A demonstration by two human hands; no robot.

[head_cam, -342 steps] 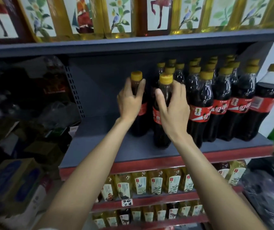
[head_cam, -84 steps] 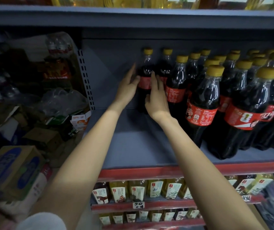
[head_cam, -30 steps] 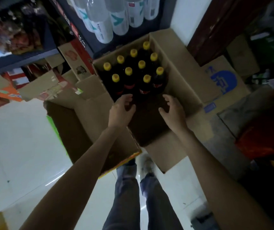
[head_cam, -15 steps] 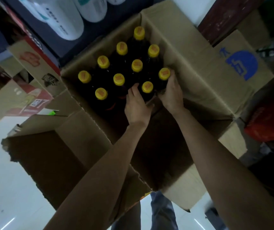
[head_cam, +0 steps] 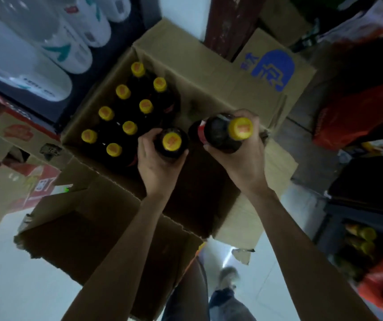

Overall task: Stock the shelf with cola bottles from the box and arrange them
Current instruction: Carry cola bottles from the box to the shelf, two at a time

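I look down into an open cardboard box [head_cam: 199,72] on the floor. Several dark cola bottles with yellow caps [head_cam: 125,107] stand upright in its far left part. My left hand [head_cam: 155,165] grips one cola bottle [head_cam: 172,142] by its shoulder, lifted above the box. My right hand [head_cam: 243,158] grips a second cola bottle [head_cam: 227,133], raised higher and tilted a little toward me, with its red label showing behind. The shelf with the stocked cola is out of view.
White bottles [head_cam: 54,42] lie on a low dark shelf at the upper left. Printed cartons [head_cam: 21,140] sit at the left, and red bags [head_cam: 357,117] and dark goods crowd the right. The box's near flap [head_cam: 88,228] hangs open over a pale tiled floor.
Both hands reached into the box, each took hold of a bottle from the near row, and lifted it up out of the box toward me.
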